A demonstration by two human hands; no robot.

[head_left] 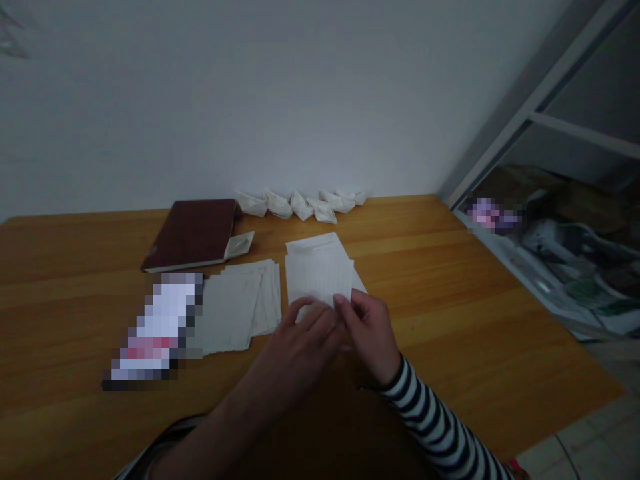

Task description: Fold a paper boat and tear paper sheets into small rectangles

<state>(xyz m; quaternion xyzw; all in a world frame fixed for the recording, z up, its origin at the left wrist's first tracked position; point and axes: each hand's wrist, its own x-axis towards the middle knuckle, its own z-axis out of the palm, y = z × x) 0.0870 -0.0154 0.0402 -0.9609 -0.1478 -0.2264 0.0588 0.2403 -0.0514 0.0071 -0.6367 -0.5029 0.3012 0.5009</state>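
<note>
A white lined paper sheet (317, 267) lies partly folded on the wooden table (450, 280) in front of me. My left hand (303, 337) and my right hand (373, 333) both pinch its near edge, fingers closed on the paper. A loose stack of similar white sheets (237, 303) lies just left of my left hand.
A brown notebook (193, 233) lies at the back left with a small folded paper (239, 245) against it. Several folded paper pieces (303, 203) line the wall. A blurred-out object (155, 330) sits left. A metal-framed shelf with clutter (560, 247) stands to the right.
</note>
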